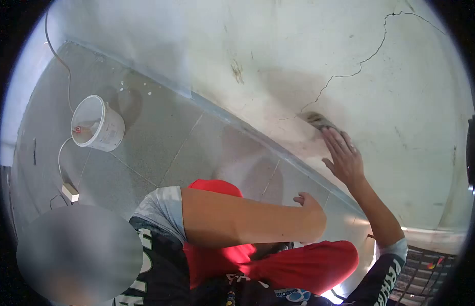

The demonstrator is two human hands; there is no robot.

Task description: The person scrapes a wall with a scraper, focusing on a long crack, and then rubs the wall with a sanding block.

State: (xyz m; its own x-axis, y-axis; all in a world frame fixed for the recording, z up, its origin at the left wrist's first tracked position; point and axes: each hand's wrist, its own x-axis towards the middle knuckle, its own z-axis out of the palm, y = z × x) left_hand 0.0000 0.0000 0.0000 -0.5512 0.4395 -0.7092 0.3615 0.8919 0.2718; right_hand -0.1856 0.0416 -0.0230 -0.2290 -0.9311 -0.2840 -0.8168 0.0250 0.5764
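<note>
- Grey-brown in the head view, your tool (315, 120) is at the pale wall (416, 102), by the lower end of the crack (361, 65).
- Your right hand (344, 159) has hold of the tool: fingers together, nearly straight over its near end; thumb set apart.
- Your left hand (312, 214) is away from the wall, above your red trousers (314, 268), its visible fingers partly bent. You cannot tell from this view whether it holds anything.
- The crack runs from beside the tool in a jagged line toward the upper right.
- Skirting (258, 138) borders the wall below the tool, along the tiled floor (161, 132).
- A white bucket (110, 130) stands upright on the floor, well apart from both hands; its contents are unclear.
- A cable (59, 158) links the bucket area to a small box (70, 192).
</note>
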